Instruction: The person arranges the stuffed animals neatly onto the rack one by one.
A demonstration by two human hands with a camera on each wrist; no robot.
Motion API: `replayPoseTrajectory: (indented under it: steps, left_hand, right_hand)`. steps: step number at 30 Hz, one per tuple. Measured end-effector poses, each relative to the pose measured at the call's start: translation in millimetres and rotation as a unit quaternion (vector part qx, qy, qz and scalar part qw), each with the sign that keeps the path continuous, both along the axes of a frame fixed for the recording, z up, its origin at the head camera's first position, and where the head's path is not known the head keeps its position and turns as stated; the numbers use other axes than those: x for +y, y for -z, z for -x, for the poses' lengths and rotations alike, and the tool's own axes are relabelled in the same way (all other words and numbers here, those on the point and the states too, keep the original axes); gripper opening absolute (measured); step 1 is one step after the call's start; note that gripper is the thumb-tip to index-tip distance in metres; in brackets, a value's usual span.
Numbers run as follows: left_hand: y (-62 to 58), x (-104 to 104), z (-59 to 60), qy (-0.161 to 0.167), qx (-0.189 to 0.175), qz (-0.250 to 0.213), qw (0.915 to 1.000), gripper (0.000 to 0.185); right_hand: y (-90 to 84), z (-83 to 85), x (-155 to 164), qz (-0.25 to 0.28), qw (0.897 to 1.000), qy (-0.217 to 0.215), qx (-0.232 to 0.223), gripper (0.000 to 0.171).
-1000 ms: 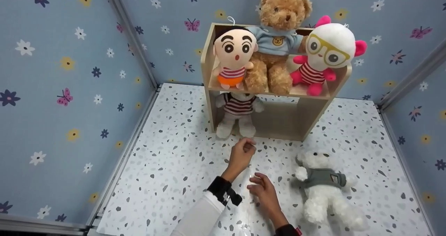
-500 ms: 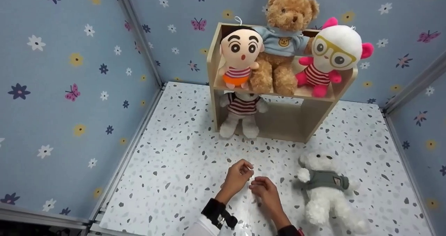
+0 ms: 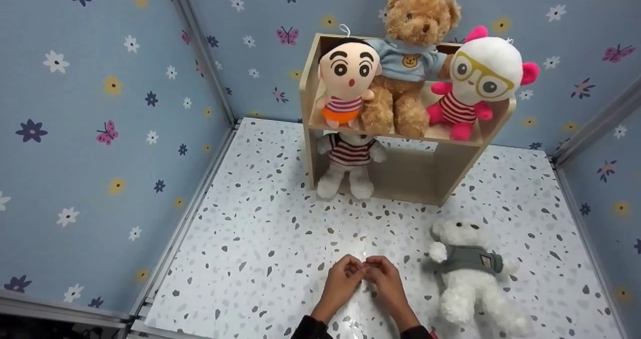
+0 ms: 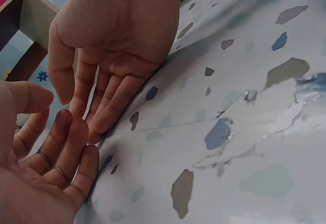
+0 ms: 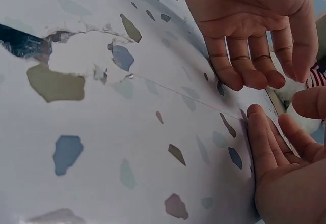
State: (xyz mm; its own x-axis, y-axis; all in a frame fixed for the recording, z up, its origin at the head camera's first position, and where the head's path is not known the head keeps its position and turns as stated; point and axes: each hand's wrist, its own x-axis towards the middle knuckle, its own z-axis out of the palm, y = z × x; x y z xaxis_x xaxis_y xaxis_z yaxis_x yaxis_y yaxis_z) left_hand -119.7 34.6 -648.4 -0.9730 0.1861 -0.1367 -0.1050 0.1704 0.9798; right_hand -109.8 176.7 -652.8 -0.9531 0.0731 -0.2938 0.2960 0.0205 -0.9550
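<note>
Close together over the speckled tabletop, my left hand and right hand meet near the fingertips at the front middle. Both have loosely curled fingers and hold nothing, as the two wrist views also show. Nearest to my right hand is a white plush bear in a grey-green shirt, lying on its back. Ahead stands a two-tier wooden shelf. A plush in a striped sweater sits in its lower left, its head mostly hidden by the upper board.
On the upper shelf sit a dark-haired boy doll, a brown teddy bear in a blue sweater, and a pink-and-white plush with yellow glasses. Flowered panels enclose the table. Its covering has a torn patch.
My left hand has drawn back from the foot of the shelf toward me, down beside the right hand. The right hand has hardly moved, and the toys stay in place.
</note>
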Motion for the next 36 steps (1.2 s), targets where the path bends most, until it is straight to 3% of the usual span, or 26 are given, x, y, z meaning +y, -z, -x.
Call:
replayPoseTrajectory:
  steps: [9,12,15,20,26,36]
  left_hand:
    - [-2.6,10.7,-8.1,-0.007,-0.011,-0.009,0.9999,0.011]
    - [-14.2,13.4,-12.3,-0.013,-0.015,-0.013,0.9997,0.012]
    - [-15.9,16.2,-13.6,-0.015,-0.014,-0.012,0.9997,0.012]
    - [-8.6,19.7,-11.2,-0.001,-0.005,-0.023,0.9997,0.012]
    - [-15.6,26.2,-7.6,0.009,0.009,-0.045,0.9989,0.009]
    - [-28.4,40.2,-3.5,0.033,0.034,-0.039,0.9981,0.01]
  right_hand:
    - [-10.3,-1.9,4.3,0.018,0.999,-0.015,-0.026,0.033]
    - [-15.9,-3.7,4.8,0.02,0.999,-0.01,-0.031,0.033]
    - [-27.7,-6.1,4.3,0.008,0.999,-0.004,-0.04,0.032]
    - [-35.5,-5.8,7.9,-0.001,0.999,0.014,-0.045,0.032]
    - [-33.1,-1.7,17.5,-0.014,0.999,0.043,-0.024,0.033]
    - [-69.6,-3.8,42.0,0.003,0.996,0.076,0.037,0.025]
